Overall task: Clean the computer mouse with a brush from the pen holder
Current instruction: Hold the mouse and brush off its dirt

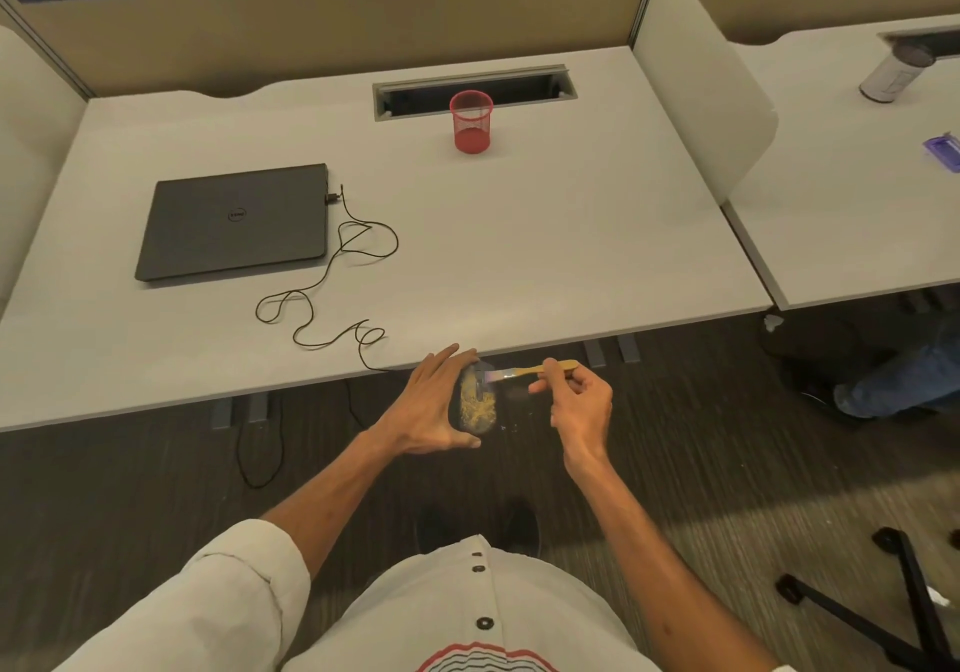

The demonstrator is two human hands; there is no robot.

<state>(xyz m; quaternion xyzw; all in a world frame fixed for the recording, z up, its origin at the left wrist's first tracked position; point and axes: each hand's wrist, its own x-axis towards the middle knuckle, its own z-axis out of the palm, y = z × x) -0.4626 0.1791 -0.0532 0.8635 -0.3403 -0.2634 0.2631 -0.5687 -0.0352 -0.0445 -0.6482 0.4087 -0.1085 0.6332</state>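
Because the crumbs should fall to the carpet, the work is done just off the front edge of the wide white desk (519, 256), well clear of the empty red mesh pen holder (471, 120). The left hand (431, 406) cups the dark oval computer mouse (477, 404), speckled yellow, tilting it steady. The right hand (579, 401) pinches the yellow-handled brush (524, 371), bristles touching the mouse's top.

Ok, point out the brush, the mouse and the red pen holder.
brush (524, 371), head view, on its yellow handle.
mouse (479, 404), head view, on its dusty top.
red pen holder (471, 123), head view, on its mesh wall.
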